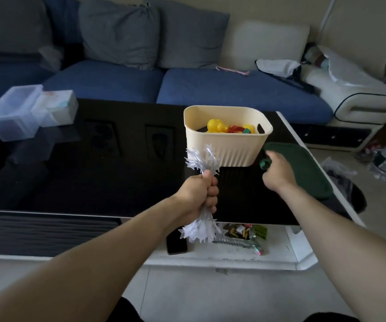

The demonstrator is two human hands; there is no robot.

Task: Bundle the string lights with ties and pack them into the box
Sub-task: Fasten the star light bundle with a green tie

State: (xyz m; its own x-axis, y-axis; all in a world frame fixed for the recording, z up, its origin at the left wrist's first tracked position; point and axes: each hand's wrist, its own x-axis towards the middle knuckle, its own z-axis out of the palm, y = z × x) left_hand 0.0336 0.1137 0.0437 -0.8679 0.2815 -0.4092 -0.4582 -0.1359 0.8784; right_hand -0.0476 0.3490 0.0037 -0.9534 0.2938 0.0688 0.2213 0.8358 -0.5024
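My left hand grips a bundle of white string lights around its middle, upright above the table's near edge; spiky white ends stick out above and below the fist. My right hand reaches over the near corner of a dark green mat, its fingertips at a small green loop. Motion blur hides whether the fingers pinch that loop. A cream ribbed basket stands just behind both hands, holding yellow toys and other small items.
The black glass coffee table carries a clear plastic box with a white box beside it at far left. A lower white shelf holds a phone and snack packets. A blue sofa lies behind; clutter sits on the floor at right.
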